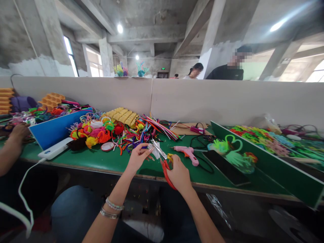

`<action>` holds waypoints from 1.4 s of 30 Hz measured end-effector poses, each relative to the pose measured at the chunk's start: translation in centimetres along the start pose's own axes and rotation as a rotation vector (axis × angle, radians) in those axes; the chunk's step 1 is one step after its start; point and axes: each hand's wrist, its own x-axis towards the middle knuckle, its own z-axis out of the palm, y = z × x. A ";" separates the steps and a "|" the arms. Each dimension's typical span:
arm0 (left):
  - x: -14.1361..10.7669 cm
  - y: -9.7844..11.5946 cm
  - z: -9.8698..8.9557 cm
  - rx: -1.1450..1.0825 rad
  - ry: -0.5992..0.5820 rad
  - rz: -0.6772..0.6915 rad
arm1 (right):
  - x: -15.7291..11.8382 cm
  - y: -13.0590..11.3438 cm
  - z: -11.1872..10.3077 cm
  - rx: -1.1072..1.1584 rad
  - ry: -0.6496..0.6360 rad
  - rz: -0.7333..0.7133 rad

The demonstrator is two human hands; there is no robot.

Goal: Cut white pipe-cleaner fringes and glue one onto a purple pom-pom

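Note:
My left hand (138,157), with bracelets on its wrist, is closed in a pinch on a small whitish piece (155,152) whose kind I cannot make out. My right hand (178,171) grips red-handled scissors (165,168), their metal blades pointing up and left against the white piece. Just right of the blades a pink glue gun (187,152) lies on the green table (111,163). Behind my left hand is a heap of colourful pipe cleaners (131,136).
A blue divider (62,128) and a white power strip (56,148) stand left; a co-worker's hand (20,130) is beyond. To the right are a black phone (226,167), green fuzzy crafts (239,158) and a dark green divider (268,163). A pale partition (202,98) runs behind.

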 end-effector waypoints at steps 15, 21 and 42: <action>0.0 -0.1 0.0 -0.066 -0.007 -0.024 | 0.0 0.1 0.0 0.034 0.021 -0.008; 0.1 -0.1 0.0 -0.089 0.000 -0.027 | 0.0 -0.1 0.1 0.043 0.038 -0.007; 0.1 -0.1 -0.1 -0.093 -0.010 -0.025 | 0.0 -0.2 0.0 0.054 0.053 -0.016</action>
